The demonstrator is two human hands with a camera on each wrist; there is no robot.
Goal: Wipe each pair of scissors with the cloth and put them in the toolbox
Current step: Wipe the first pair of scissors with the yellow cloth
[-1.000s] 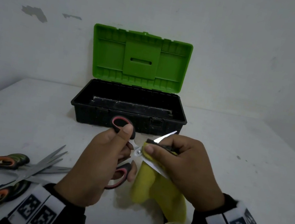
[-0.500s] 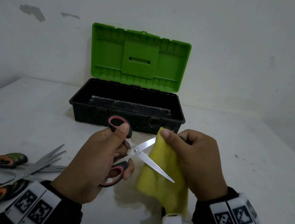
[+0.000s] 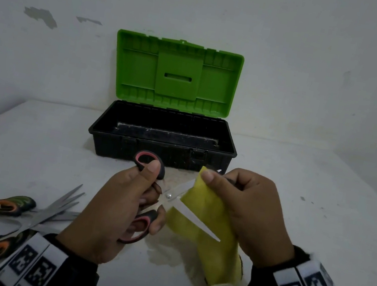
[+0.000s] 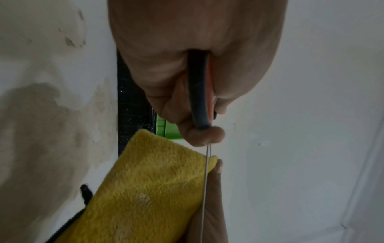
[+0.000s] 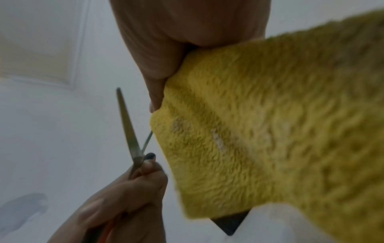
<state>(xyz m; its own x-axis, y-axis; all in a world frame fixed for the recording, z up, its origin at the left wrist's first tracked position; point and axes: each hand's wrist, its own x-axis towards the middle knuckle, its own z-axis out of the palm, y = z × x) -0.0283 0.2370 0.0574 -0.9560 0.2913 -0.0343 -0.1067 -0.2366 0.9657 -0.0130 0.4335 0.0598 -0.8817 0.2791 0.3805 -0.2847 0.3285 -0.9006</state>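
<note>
My left hand (image 3: pixel 118 208) grips the black-and-red handles of a pair of scissors (image 3: pixel 170 195), blades spread apart. My right hand (image 3: pixel 244 208) pinches a yellow cloth (image 3: pixel 208 224) round the upper blade, whose tip is hidden in the cloth; the lower blade lies bare across the cloth. In the left wrist view the scissors handle (image 4: pixel 199 98) sits in my fingers above the cloth (image 4: pixel 149 189). In the right wrist view the cloth (image 5: pixel 259 128) fills the frame beside the blades (image 5: pixel 129 126). The black toolbox (image 3: pixel 160 155) stands just behind, its green lid (image 3: pixel 175 75) up.
Two or more scissors with orange-and-black handles (image 3: pixel 7 206) lie crossed on the white table (image 3: pixel 308 214) at the near left. The wall rises right behind the toolbox. The toolbox floor looks bare.
My right hand has slid the cloth from near the pivot out along the upper blade toward its tip. The scissors stay spread in my left hand.
</note>
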